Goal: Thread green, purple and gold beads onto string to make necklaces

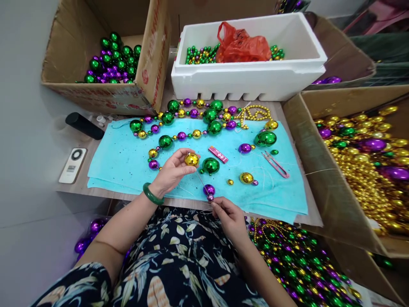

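Observation:
My left hand (pixel 174 170) holds a shiny gold bead (pixel 191 160) between thumb and fingers, above the blue towel (pixel 111 157). A thin thread runs from that bead down to my right hand (pixel 230 217), whose thumb and forefinger pinch beside a small light-purple bead (pixel 210 198). A larger purple bead (pixel 209 189) is just above it. What exactly the right fingertips grip is too small to tell. Near my left hand lie a big green bead (pixel 211 165) and a pink packet (pixel 218 154). A strung bead garland (pixel 165 141) curves across the back of the towel.
Pink thread snips (pixel 276 165) and loose beads lie at the right. Behind stands a white foam box (pixel 249 79) with a red bag (pixel 243 44). Cardboard boxes (pixel 153 55) of beads flank the table. A white remote (pixel 73 165) and black cylinder (pixel 84 125) are left.

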A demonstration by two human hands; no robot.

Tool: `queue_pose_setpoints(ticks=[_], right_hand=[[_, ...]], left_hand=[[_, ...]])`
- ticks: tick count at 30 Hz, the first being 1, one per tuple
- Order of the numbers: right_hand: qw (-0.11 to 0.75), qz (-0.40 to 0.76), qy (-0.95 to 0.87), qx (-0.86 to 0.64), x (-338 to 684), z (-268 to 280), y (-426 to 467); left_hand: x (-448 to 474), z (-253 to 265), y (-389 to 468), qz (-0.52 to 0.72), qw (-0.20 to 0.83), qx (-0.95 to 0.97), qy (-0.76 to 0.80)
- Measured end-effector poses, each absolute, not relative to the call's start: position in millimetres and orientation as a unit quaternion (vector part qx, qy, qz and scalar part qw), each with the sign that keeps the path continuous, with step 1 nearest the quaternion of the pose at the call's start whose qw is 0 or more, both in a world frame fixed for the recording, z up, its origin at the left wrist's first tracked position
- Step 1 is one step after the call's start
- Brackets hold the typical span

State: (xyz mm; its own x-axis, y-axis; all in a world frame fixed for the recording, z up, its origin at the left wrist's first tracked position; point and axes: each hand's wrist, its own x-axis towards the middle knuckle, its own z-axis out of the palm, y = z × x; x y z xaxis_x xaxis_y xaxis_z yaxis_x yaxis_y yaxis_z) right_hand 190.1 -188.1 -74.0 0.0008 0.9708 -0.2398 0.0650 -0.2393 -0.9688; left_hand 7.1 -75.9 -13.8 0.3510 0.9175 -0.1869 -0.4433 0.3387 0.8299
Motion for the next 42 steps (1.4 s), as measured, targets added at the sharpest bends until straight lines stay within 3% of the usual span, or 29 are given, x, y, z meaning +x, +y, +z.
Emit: queue_pose_setpoints(ticks=[8,15,18,20,26,31,35,39,42], right_hand=[[0.43,0.589,-0.415,-0.544,190,-71,-189],[0.436,0.549,-0.441,-0.561,190,-75,-187],[0.449,0.537,-0.445,-0.558,189,-76,-187],[0.462,0.525,-0.443,-0.561,189,-77,-188],[0.464,0.508,-0.463,-0.559,187,-78,-192],[0.46,0.5,-0.469,-0.564,189,-79,-196],[0.467,0.492,-0.453,-0.579,195,-81,-198],[0.459,0.492,-0.451,-0.586,200,-82,-200],[0.454,0.493,-0.454,-0.588,200,-82,-200]], left_hand=[[4,-13,-77,0.431,0.796,0.29,0.312],[8,-17,-83,0.457,0.746,0.357,0.328],[7,-20,-86,0.373,0.73,0.463,0.338],[7,-24,-86,0.283,0.672,0.578,0.366],[26,-43,-79,0.162,0.295,0.786,0.519],[43,-59,-76,0.083,0.221,0.808,0.54],[38,-62,-72,0.186,0.32,0.738,0.564],[24,-47,-63,0.355,0.63,0.448,0.526],[14,-33,-59,0.396,0.765,0.261,0.435]])
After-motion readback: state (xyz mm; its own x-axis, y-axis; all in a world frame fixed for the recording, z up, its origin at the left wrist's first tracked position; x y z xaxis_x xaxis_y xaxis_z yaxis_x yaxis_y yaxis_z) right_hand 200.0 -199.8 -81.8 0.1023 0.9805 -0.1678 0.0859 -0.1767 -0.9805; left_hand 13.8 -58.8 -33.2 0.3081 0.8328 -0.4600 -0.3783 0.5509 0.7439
